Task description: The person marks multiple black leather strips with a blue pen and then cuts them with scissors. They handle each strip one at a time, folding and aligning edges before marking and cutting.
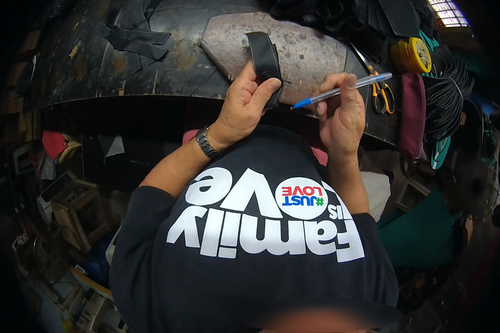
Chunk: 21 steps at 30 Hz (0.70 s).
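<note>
Currently pinching a black strip (266, 60) in the left hand (244, 104) at the edge of the worktable (166, 77), holding a blue-tipped pen (325, 97) beside it in the right hand (342, 114); perhaps risking a stray ink streak by letting the strip bend.

Black strip (265, 58) looked smooth and leather-like, with a low satin sheen. Pen (322, 97) appeared to be glossy clear plastic with a blue plastic tip section. Slab (316, 55) was rough, pitted and mostly matt; stone or metal could not be determined. Bench top (172, 83) showed a scuffed, patchy dark finish. Watch (207, 143) was shiny metal; tub (403, 58), smooth yellow plastic; shirt (205, 283), matt cloth.
</note>
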{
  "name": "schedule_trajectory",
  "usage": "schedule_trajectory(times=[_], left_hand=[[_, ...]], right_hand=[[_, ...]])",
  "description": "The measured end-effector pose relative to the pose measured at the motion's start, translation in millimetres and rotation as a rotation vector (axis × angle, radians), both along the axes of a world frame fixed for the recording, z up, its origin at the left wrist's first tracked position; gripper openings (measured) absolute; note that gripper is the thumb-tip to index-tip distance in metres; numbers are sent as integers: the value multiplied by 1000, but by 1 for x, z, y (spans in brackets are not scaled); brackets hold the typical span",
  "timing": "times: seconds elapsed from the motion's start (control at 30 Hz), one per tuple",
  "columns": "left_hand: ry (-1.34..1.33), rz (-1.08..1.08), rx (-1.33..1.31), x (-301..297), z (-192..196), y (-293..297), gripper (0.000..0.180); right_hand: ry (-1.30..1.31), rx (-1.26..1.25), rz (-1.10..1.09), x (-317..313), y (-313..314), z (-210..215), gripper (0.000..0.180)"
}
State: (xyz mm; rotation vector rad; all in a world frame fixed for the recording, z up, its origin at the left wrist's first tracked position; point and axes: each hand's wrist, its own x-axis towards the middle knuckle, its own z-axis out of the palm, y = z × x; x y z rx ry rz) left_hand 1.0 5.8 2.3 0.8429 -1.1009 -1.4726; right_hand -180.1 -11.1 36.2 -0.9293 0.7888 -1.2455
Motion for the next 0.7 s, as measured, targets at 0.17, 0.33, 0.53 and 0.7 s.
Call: schedule_trajectory(times=[0.17, 0.33, 0.53, 0.7], left_hand=[[-6, 12, -36, -3, 3, 0, 31], [0, 0, -33, -3, 2, 0, 30], [-70, -97, -95, -1, 0, 3, 29], [-70, -66, -71, 2, 0, -3, 28]], right_hand=[[-27, 21, -42, 9, 3, -8, 21], [58, 22, 35, 17, 5, -10, 20], [-61, 217, 224, 13, -1, -17, 27], [-209, 170, 240, 10, -7, -16, 26]])
